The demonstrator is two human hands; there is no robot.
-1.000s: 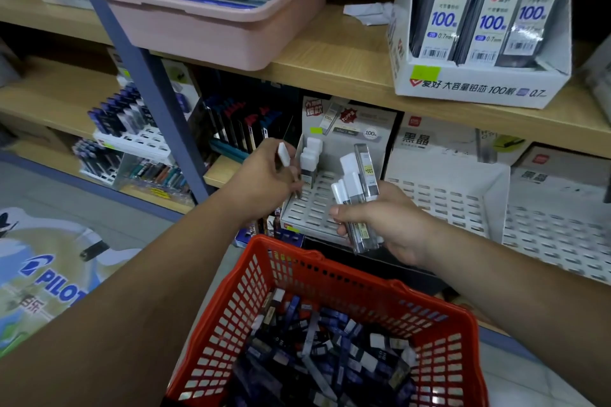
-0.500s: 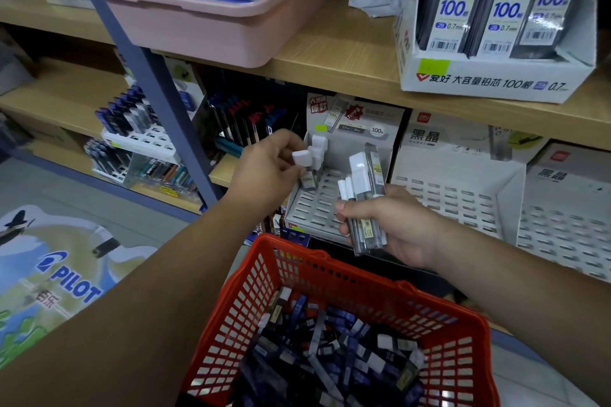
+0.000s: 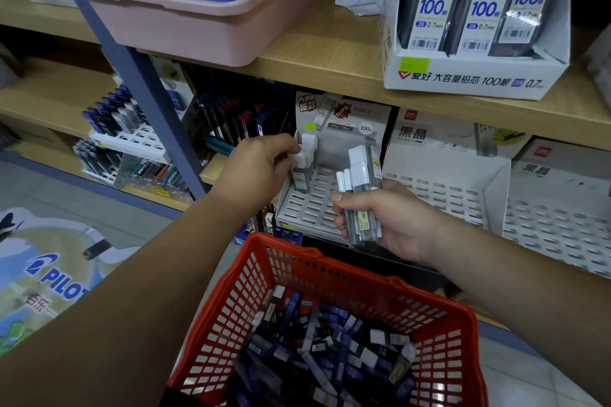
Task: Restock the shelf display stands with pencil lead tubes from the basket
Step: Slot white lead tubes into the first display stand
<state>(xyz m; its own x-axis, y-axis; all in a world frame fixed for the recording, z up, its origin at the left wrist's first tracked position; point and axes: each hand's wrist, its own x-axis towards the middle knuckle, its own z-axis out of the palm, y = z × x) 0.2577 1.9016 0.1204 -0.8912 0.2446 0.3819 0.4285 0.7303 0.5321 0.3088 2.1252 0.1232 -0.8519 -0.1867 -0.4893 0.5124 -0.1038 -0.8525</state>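
White-capped tube [image 3: 302, 175] pinched by left hand [image 3: 261, 172]; right hand [image 3: 401, 225] grips tube bundle [image 3: 362, 188]

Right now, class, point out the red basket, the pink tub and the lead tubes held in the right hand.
red basket [image 3: 353, 269]: head view, far rim.
pink tub [image 3: 172, 33]: head view, front wall.
lead tubes [image 3: 359, 173]: head view, white cap of one held tube.

A stationery shop: wooden shelves [image 3: 314, 43] carry white slotted display stands [image 3: 307, 205], racks of pens [image 3: 231, 119] and a carton [image 3: 476, 81] of barcoded 0.7 mm lead packs. A red shopping basket [image 3: 238, 301] holds loose lead tubes [image 3: 317, 340], and a PILOT advert [image 3: 49, 277] lies on the floor.
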